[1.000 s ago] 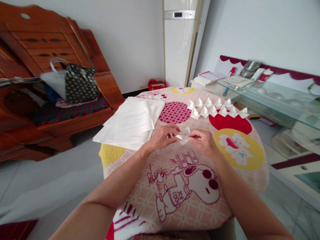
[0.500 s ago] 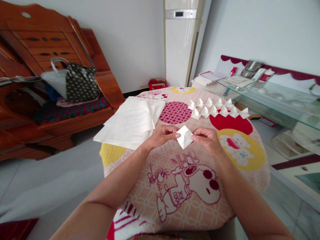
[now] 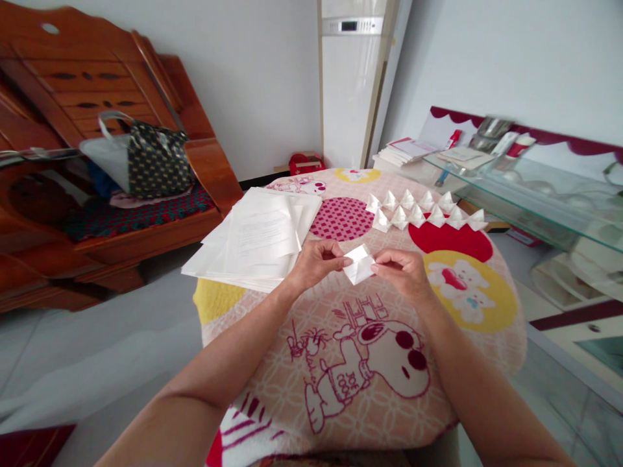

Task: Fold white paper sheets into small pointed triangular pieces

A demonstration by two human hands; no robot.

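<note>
A small piece of folded white paper [image 3: 359,266] is held up over the middle of the table, roughly square with a crease across it. My left hand [image 3: 321,263] pinches its left corner between thumb and fingers. On the opposite side, my right hand [image 3: 402,268] grips the right corner the same way. Beyond my right hand, several folded paper boats [image 3: 416,214] stand in two rows. To the left of my left hand lies a stack of white paper sheets [image 3: 257,240], the top one bearing faint print.
The table wears a patterned cloth [image 3: 370,402] with cartoon figures. At right stands a glass shelf [image 3: 549,211] carrying a metal pot and other items. A wooden sofa [image 3: 204,168] with a dotted bag [image 3: 158,159] is on the left. A tall white cabinet unit [image 3: 351,91] stands behind.
The folded paper has tilted and its outline looks flatter and more slanted. Both hands keep their pinch, with only slight shifts of the fingers. The boats and the sheets stay put.
</note>
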